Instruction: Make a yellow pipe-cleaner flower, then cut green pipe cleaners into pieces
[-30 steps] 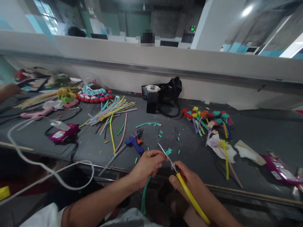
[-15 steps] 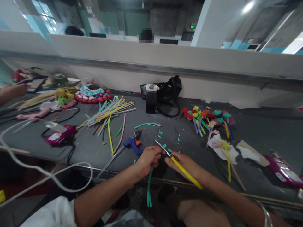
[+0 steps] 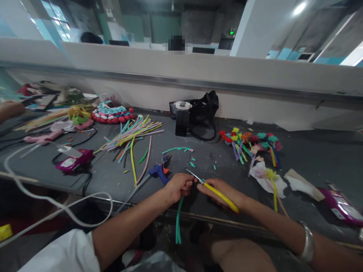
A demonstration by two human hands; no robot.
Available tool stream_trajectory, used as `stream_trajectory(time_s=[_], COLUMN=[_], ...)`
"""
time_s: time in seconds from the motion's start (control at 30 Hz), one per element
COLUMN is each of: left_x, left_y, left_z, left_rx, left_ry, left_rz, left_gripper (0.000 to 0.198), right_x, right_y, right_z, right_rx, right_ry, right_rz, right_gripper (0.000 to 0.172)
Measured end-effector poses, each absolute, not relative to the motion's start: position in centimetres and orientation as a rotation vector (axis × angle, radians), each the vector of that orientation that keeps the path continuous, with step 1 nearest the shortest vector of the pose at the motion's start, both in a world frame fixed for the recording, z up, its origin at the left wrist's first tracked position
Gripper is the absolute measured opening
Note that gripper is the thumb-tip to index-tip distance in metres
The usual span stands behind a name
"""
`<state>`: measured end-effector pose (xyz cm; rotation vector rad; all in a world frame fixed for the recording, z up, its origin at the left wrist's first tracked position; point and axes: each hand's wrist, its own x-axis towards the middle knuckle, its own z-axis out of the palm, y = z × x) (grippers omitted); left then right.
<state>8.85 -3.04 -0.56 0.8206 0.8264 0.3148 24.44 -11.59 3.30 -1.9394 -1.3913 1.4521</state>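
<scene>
My left hand (image 3: 177,187) is closed in a pinch on a teal foam strip (image 3: 178,221) that hangs down past the table's front edge. My right hand (image 3: 219,190) is wrapped round yellow-handled scissors (image 3: 211,187). Their metal blades point left and up toward my left fingertips. Both hands sit close together just above the dark table's (image 3: 312,158) near edge. Small teal offcuts (image 3: 193,164) lie on the table just beyond them.
A blue glue gun (image 3: 159,172) lies left of my hands. Behind are a pile of coloured strips (image 3: 133,134), a black bag (image 3: 202,111) with a bottle (image 3: 182,118), foam flowers (image 3: 249,145), a magenta glue gun (image 3: 74,161), white cable (image 3: 56,204). Another person's hand (image 3: 10,109) at far left.
Both hands have moved forward onto the table edge and drawn closer together. The scissors have tilted flatter. More of the teal strip now hangs below my left hand.
</scene>
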Motion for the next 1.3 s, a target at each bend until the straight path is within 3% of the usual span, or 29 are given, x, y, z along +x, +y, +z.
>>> stream_trajectory(time_s=[0.17, 0.37, 0.7, 0.97, 1.2, 1.3], left_x=[8.1, 5.9, 4.7, 4.2, 3.6, 3.4], left_y=[-3.8, -7.2, -11.5, -11.7, -10.1, -9.5], left_z=[0.2, 3.1, 3.0, 3.6, 5.0, 5.2], left_rx=[0.849, 0.963, 1.089, 1.096, 1.022, 0.998], left_ry=[0.798, 0.752, 0.71, 0.778, 0.788, 0.761], left_rz=[0.329, 0.254, 0.09, 0.102, 0.345, 0.427], left_gripper=[0.015, 0.016, 0.039, 0.028, 0.024, 0.022], right_x=[24.9, 24.2, 19.9, 20.6, 21.1, 21.0], right_y=[-12.0, -14.7, -18.6, -18.5, -19.2, -20.3], right_z=[3.3, 4.0, 2.4, 2.3, 2.6, 1.9], right_rx=[-1.924, -1.831, -1.688, -1.774, -1.763, -1.752], right_ry=[-1.314, -1.304, -1.334, -1.375, -1.397, -1.446], right_rz=[1.431, 1.145, 0.927, 0.731, 0.828, 0.843], right_gripper=[0.042, 0.042, 0.029, 0.029, 0.044, 0.042])
